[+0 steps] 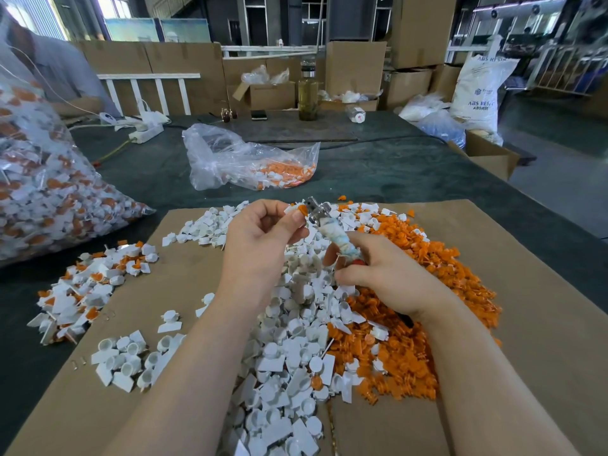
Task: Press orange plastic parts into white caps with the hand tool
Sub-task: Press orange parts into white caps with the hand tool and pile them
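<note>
A dark green cloth-covered desk (378,169) carries a flat sheet of brown cardboard (526,324). On the cardboard lie a wide heap of loose white plastic caps (289,357) and, touching its right edge, a heap of small orange plastic parts (411,357). At far left rests a big clear plastic bag of white-and-orange pieces (49,192); a smaller, open clear bag (250,162) lies farther back. Above the heaps, the right hand (385,274) is clamped round the cloth-wrapped handle of a metal-headed hand tool (332,233). The left hand (263,235) pinches a white cap with an orange part (297,210) against the tool's head.
</note>
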Demonstrator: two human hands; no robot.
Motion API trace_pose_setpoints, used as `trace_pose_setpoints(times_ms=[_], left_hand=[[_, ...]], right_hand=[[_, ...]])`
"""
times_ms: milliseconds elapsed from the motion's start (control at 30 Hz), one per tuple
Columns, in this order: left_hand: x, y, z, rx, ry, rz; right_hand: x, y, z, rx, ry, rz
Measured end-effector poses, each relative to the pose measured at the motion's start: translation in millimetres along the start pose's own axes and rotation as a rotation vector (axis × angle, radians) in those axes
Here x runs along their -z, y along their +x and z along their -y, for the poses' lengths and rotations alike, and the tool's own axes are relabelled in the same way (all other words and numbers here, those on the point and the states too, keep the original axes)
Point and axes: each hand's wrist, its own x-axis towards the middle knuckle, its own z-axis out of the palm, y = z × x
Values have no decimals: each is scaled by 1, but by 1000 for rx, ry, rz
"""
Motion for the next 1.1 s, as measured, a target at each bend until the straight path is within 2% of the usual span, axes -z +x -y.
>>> trace_pose_setpoints(times_ms=[600,800,867,1000,1100], left_hand=[[2,1,1,31,-44,14],[8,3,2,142,-97,20],[14,7,3,264,-177,-46],[41,21,6,540,-454,-373],[64,30,11,622,-627,-545]], right_hand=[[-13,5,-3,52,-81,-26],[-18,9,-6,50,-169,-66],[-19,9,-8,40,-227,-105],[-14,11,-16,-37,-288,-247],[-9,12,-20,-91,-338,-342]])
